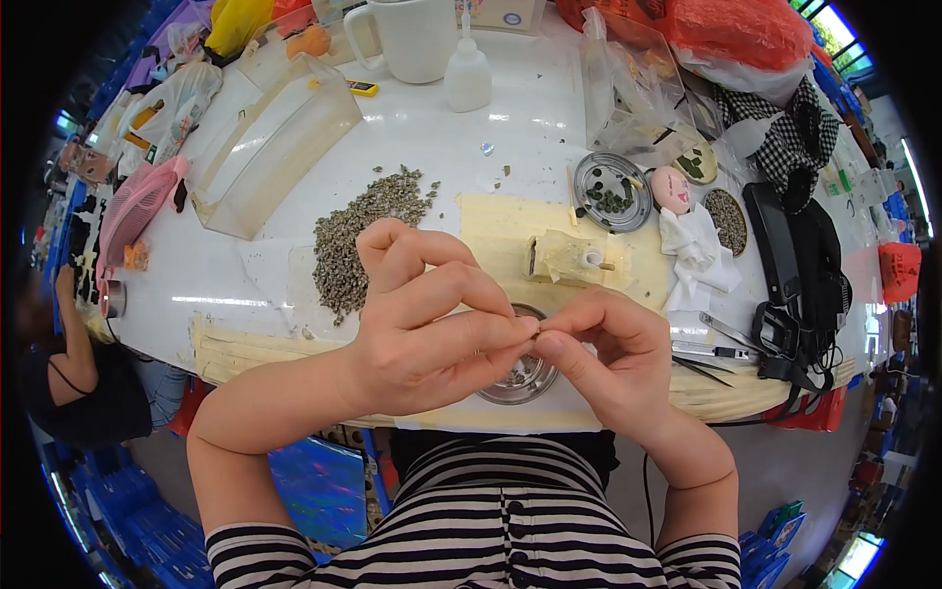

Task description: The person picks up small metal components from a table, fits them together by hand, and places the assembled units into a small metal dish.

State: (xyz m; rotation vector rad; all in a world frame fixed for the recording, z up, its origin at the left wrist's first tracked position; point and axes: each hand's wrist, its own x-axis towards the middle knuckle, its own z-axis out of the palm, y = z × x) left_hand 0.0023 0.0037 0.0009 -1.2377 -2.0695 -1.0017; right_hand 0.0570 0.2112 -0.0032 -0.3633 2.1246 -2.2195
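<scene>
Over the round dish (517, 401), the person's left hand (422, 319) and right hand (620, 361) meet, each grip closed on a tiny dark piece (536, 335), mostly hidden, its shape unclear. Left of and beyond the dish, a greyish granular heap (365, 240) lies on the white worktop (221, 265).

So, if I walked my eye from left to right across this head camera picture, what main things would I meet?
Pink mesh item → clear plastic trough → the person's left hand → the right hand → crumpled white tissue → black strapped bag.
</scene>
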